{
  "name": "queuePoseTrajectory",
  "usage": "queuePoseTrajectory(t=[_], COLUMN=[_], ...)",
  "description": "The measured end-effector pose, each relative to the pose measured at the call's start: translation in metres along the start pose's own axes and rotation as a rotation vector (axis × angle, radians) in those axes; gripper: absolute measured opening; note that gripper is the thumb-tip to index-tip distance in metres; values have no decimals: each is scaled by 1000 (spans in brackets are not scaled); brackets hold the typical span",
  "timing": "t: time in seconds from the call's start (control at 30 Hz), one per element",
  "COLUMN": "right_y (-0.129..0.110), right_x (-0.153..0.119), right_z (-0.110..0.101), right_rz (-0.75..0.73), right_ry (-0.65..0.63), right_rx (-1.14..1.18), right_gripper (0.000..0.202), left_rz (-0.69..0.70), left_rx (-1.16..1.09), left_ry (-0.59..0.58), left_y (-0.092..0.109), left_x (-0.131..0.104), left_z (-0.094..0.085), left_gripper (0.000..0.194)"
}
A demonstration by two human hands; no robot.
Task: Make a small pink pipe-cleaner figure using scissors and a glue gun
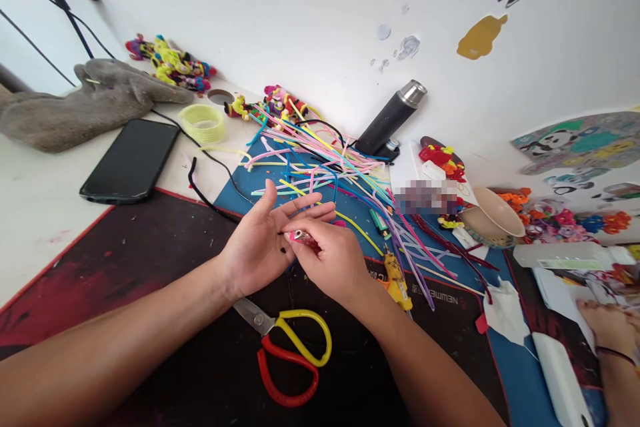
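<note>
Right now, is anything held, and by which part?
The right hand holds a small reddish thing, apparently by its body, leaving its metallic end exposed. The left hand is open, a dark speck on it.

Centre: small item [300, 235] is showing silver and pinkish red. Lower centre: scissors [268, 329] are showing one yellow loop, one red, blades silver-grey. Mid-frame: pipe cleaners [345, 159] are running pink, blue, yellow, mint, purple. Right of centre: glue gun [397, 280] is showing yellow with dark blotches. Desk mat [150, 240], lower left, is displaying black with cloudy red patches and red edging. Left: smartphone [131, 160] is showing black, roll [203, 127] pale yellow. Upper centre: thermos [387, 121] is pairing black body with silver cap.
</note>
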State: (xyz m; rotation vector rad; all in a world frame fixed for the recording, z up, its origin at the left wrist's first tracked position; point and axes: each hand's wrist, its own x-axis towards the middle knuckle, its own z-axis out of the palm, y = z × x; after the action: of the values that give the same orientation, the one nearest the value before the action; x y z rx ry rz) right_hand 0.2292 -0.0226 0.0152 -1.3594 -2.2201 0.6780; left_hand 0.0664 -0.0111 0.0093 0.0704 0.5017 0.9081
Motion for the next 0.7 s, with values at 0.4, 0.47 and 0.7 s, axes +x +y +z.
queuePoseTrajectory(t=[0.4,0.47,0.7], right_y=[4,4,3], right_x=[-4,-4,-3], right_z=[3,3,4], right_rz=[-25,-41,-29], right_ry=[52,37,32], right_rx=[66,64,28], right_gripper=[23,23,25], left_rz=[10,12,13], left_rx=[13,17,33], left_ry=[16,34,57], left_y=[1,0,0], left_x=[0,0,-1], left_z=[1,3,4], left_gripper=[87,87,85])
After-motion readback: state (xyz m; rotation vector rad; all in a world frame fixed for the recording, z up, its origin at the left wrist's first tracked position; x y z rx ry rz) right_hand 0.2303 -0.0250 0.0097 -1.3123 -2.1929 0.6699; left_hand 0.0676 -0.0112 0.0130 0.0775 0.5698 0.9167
